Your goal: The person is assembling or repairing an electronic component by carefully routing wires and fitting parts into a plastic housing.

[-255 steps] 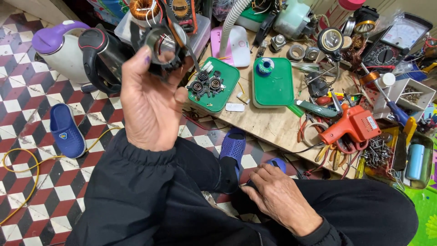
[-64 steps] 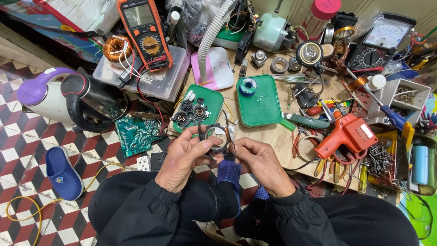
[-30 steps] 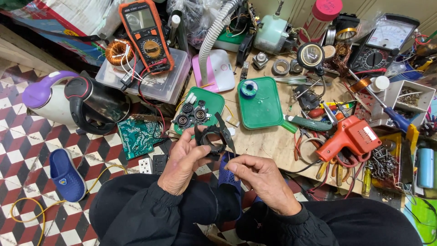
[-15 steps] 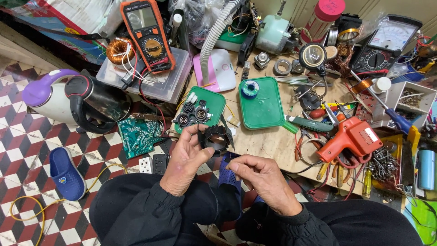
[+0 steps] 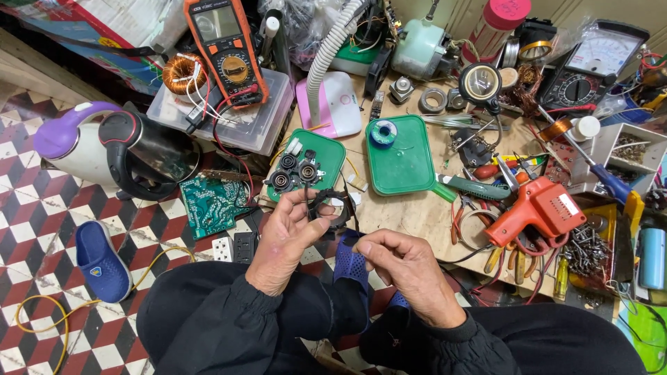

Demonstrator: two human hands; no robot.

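Note:
My left hand (image 5: 288, 236) holds a black ring-shaped part (image 5: 332, 207) with thin black wires hanging from it, raised just above the near edge of the wooden workbench (image 5: 410, 212). My right hand (image 5: 403, 267) sits just below and to the right of it, fingers curled, fingertips pinched near the dangling wires; I cannot tell if it grips one. Both sleeves are black. Behind the ring lies a small green tray (image 5: 323, 156) carrying similar black round parts (image 5: 292, 172).
A second green tray (image 5: 403, 163) with a solder spool, an orange glue gun (image 5: 535, 212), an orange multimeter (image 5: 226, 48) on a clear box, a green circuit board (image 5: 212, 205), a kettle (image 5: 149, 156), a power strip (image 5: 233, 248) and a blue slipper (image 5: 101, 260) on the checkered floor surround me.
My left hand lifted the black ring slightly and turned it; my right hand dropped away from it toward my lap side. Much earlier the left hand held the ring high, close to the camera.

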